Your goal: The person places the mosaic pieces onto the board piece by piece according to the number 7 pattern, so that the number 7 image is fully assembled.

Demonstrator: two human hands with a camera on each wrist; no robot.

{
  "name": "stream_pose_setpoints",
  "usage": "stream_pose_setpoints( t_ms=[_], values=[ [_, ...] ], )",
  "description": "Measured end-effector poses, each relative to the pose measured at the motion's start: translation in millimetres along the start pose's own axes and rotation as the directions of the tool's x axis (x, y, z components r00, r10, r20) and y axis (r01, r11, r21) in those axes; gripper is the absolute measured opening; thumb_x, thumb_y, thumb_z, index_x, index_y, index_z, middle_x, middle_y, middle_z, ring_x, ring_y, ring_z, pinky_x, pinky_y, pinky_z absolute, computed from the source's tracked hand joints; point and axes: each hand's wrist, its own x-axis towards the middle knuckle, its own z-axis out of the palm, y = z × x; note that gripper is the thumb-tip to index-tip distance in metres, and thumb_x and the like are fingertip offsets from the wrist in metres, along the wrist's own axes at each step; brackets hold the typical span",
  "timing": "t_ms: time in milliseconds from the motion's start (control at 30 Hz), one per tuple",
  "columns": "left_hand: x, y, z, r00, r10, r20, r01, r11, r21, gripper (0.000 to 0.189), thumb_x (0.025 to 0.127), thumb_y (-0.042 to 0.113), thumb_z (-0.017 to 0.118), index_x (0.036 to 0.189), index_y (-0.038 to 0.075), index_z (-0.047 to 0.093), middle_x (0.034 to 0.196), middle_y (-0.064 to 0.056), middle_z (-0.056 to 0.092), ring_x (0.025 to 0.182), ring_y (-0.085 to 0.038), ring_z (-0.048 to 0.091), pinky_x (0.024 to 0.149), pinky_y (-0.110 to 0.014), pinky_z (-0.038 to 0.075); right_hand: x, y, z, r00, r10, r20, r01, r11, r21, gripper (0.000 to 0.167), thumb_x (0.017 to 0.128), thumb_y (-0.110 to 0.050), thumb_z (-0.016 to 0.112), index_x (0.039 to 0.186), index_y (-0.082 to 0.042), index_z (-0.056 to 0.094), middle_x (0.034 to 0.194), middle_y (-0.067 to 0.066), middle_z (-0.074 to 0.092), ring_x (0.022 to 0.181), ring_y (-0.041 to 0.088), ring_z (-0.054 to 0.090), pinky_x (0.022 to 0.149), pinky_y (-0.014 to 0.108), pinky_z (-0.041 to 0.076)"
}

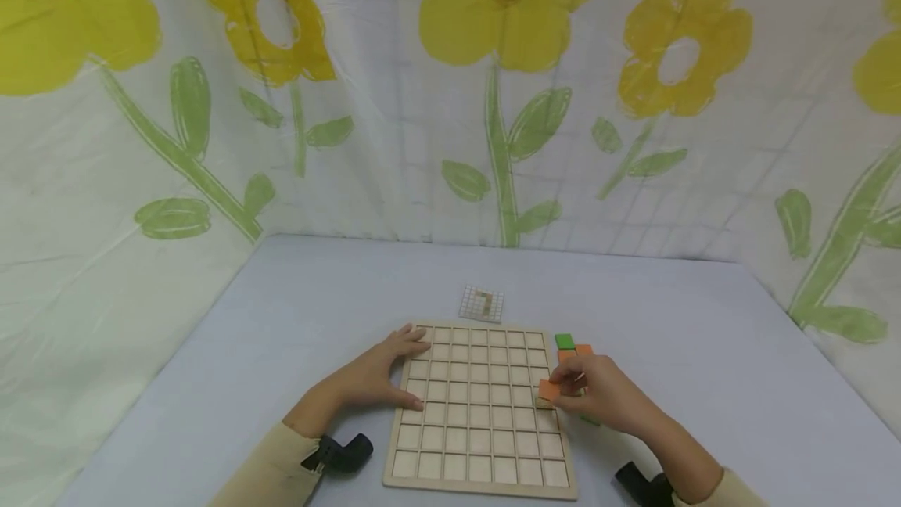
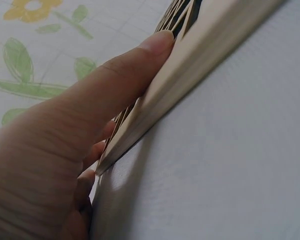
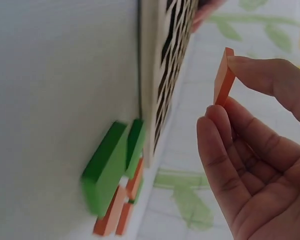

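Observation:
A pale wooden grid board (image 1: 480, 405) with square cells lies on the grey table. My left hand (image 1: 383, 374) rests flat on the board's left edge (image 2: 190, 65), fingers straight along the frame. My right hand (image 1: 598, 391) pinches a thin orange square tile (image 1: 549, 390) between thumb and fingers, just over the board's right edge. In the right wrist view the orange tile (image 3: 223, 76) stands on edge in the fingertips, apart from the board (image 3: 160, 75).
Loose green tiles (image 1: 565, 341) and orange tiles (image 1: 583, 350) lie right of the board; the green tile (image 3: 106, 167) shows close in the right wrist view. A small pattern card (image 1: 482, 303) lies behind the board. Flowered cloth walls surround the table.

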Motion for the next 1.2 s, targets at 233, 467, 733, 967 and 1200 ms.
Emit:
stream_pose_setpoints(
  t_ms=[233, 467, 733, 967, 1200],
  values=[
    [-1.7, -0.4, 0.4, 1.0, 0.006, -0.009, -0.006, 1.0, -0.003, 0.091, 0.061, 0.055, 0.079, 0.137, 0.016, 0.046, 0.154, -0.004, 0.026, 0.145, -0.033, 0.011, 0.114, -0.058, 0.015, 23.4, -10, 9, 1.0, -0.007, -0.023, 0.006, 0.999, -0.039, 0.016, 0.077, -0.009, 0.073, 0.092, -0.007, 0.066, 0.088, -0.001, 0.065, 0.076, 0.004, 0.059, 0.068, 0.022, 0.055],
    [-1.2, -1.2, 1.2, 1.0, 0.002, -0.013, -0.002, 1.0, -0.01, 0.091, 0.06, 0.056, 0.079, 0.137, 0.019, 0.047, 0.154, -0.001, 0.026, 0.145, -0.03, 0.01, 0.115, -0.056, 0.013, 45.7, -18, 17, 1.0, -0.023, -0.013, 0.023, 1.0, 0.002, 0.018, 0.078, -0.01, 0.073, 0.094, -0.005, 0.067, 0.089, 0.002, 0.065, 0.078, 0.01, 0.062, 0.068, 0.018, 0.053],
    [-0.8, 0.0, 2.1, 1.0, -0.003, -0.013, 0.003, 1.0, -0.011, 0.091, 0.06, 0.056, 0.079, 0.137, 0.019, 0.047, 0.154, 0.0, 0.027, 0.145, -0.029, 0.011, 0.115, -0.055, 0.014, 72.1, -25, 28, 0.999, -0.047, 0.012, 0.047, 0.998, 0.049, 0.016, 0.079, -0.007, 0.072, 0.094, -0.004, 0.068, 0.091, 0.006, 0.066, 0.079, 0.011, 0.062, 0.067, 0.019, 0.053],
    [-0.7, 0.5, -0.1, 1.0, -0.012, -0.012, 0.012, 1.0, -0.02, 0.09, 0.06, 0.054, 0.079, 0.137, 0.019, 0.047, 0.154, 0.001, 0.027, 0.145, -0.028, 0.011, 0.116, -0.055, 0.013, 96.2, -32, 37, 0.998, -0.046, 0.053, 0.041, 0.994, 0.098, 0.017, 0.081, -0.009, 0.071, 0.096, -0.004, 0.069, 0.096, 0.01, 0.068, 0.084, 0.016, 0.065, 0.069, 0.021, 0.055],
    [-0.2, 1.0, -0.5, 1.0, -0.007, -0.015, 0.007, 1.0, -0.015, 0.089, 0.06, 0.055, 0.079, 0.136, 0.02, 0.048, 0.154, 0.001, 0.027, 0.145, -0.029, 0.011, 0.115, -0.056, 0.014, 111.7, -40, 41, 0.997, -0.045, 0.068, 0.038, 0.994, 0.104, 0.018, 0.08, -0.01, 0.072, 0.096, -0.003, 0.069, 0.097, 0.011, 0.068, 0.085, 0.017, 0.065, 0.071, 0.022, 0.055]
  ],
)
